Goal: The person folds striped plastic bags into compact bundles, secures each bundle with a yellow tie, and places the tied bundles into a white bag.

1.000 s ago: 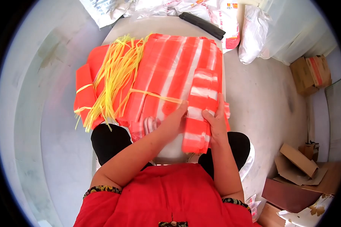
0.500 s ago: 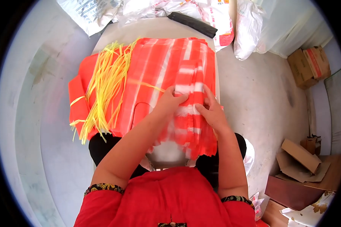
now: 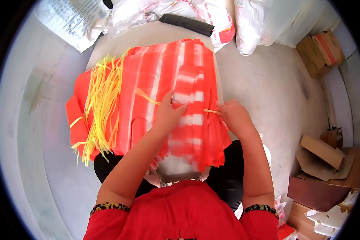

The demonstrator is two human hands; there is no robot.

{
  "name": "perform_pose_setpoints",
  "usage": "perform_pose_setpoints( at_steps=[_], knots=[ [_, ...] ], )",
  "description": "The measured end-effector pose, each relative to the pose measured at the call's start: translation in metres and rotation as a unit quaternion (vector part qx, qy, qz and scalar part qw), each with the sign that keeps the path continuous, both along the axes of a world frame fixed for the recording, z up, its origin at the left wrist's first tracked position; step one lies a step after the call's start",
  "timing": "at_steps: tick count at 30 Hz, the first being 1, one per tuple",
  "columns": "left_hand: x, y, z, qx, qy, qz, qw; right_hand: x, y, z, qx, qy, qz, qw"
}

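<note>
A stack of red and white striped plastic bags (image 3: 148,80) lies on the table in front of me. On its right part sits a folded bundle of striped bags (image 3: 190,86), partly blurred. My left hand (image 3: 170,114) grips the bundle's left side, thumb on top. A yellow strip (image 3: 150,97) comes out left of the bundle; a short yellow length shows at its right, where my right hand (image 3: 233,116) pinches the end. The strip's middle part is hidden. Many loose yellow strips (image 3: 104,104) are heaped at the stack's left.
Folded red bags (image 3: 74,114) tied with yellow lie at the far left. A black roll (image 3: 187,25) lies on the table's back edge (image 3: 136,34), near white sacks (image 3: 216,20). Cardboard boxes stand on the floor at right, one closed (image 3: 320,54), one open (image 3: 320,192).
My right hand has left the bundle's top and moved right, drawing out a yellow strip end. My left hand stays on the bundle. The whole view has shifted slightly.
</note>
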State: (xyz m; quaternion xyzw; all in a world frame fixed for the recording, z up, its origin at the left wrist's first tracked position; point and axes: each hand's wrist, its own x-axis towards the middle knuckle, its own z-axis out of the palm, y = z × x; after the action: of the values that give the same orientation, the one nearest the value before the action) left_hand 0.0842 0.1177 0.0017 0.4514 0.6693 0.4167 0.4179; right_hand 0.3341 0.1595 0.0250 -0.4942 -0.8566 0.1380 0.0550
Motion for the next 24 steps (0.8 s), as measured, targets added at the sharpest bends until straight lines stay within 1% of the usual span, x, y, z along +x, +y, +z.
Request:
perform_pose_setpoints(
  at_steps=[1,4,7,9,10,11,13,15,17,19,21,22,24],
  knots=[
    [0.002,0.0,0.005,-0.005,0.014,0.003,1.0,0.001,-0.003,0.008,-0.007,-0.037,-0.006,0.999],
    [0.004,-0.003,0.009,-0.018,0.049,0.011,0.999,0.003,0.0,0.04,-0.214,-0.026,-0.072,0.974],
    [0.003,-0.001,0.0,-0.016,0.07,0.013,0.997,0.013,0.007,0.036,-0.16,0.058,-0.068,0.983],
    [0.004,-0.001,-0.005,-0.013,0.083,0.015,0.996,0.008,0.014,0.03,-0.229,0.241,-0.027,0.943],
    [0.003,0.0,-0.01,-0.003,0.078,0.013,0.997,-0.001,0.014,0.028,-0.262,0.299,-0.009,0.918],
    [0.001,0.0,-0.016,0.008,0.073,0.012,0.997,-0.009,0.014,0.027,-0.297,0.355,0.008,0.887],
    [0.001,0.0,-0.013,0.01,0.087,0.004,0.996,-0.039,0.011,0.028,-0.37,0.405,0.04,0.835],
    [0.004,-0.003,0.0,-0.012,0.125,-0.01,0.992,-0.055,0.013,0.008,-0.322,0.417,0.093,0.845],
    [-0.008,-0.004,-0.013,0.115,0.272,-0.044,0.954,-0.063,0.013,-0.008,-0.276,0.442,0.119,0.845],
    [-0.01,-0.005,0.003,0.124,0.325,-0.068,0.935,-0.068,0.013,-0.01,-0.227,0.48,0.12,0.839],
    [-0.011,-0.006,0.032,0.018,0.293,-0.074,0.953,-0.072,0.013,-0.008,-0.254,0.491,0.065,0.831],
    [-0.017,-0.009,0.015,0.111,0.304,-0.041,0.945,-0.073,0.012,-0.007,-0.269,0.496,0.037,0.825],
    [-0.028,-0.01,0.009,0.174,0.407,-0.073,0.894,-0.076,0.009,-0.003,-0.233,0.498,0.033,0.834]
  ],
)
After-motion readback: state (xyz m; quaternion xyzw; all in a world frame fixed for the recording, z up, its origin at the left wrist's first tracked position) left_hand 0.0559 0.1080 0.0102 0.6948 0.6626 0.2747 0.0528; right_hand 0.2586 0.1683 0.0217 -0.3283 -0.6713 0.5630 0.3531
